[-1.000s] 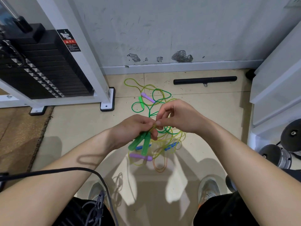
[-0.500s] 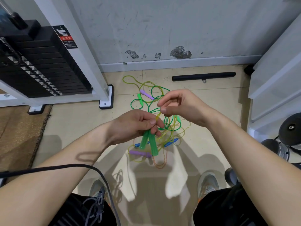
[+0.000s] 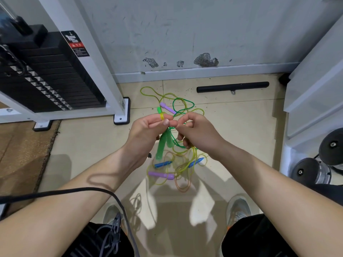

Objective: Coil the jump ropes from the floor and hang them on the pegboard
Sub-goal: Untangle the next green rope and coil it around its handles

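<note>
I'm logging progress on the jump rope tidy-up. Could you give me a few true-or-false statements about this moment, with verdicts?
1. The left hand grips two translucent green plastic handles. True.
2. The long black bar stands upright against the wall. False: it lies flat on the tiled floor along the wall.
3. Two blue plastic handles lie on the floor below the hands. True.
4. The right hand hangs empty. False: it pinches thin rope cord beside the left hand.
5. Both purple plastic handles are held. False: they lie on the floor.
</note>
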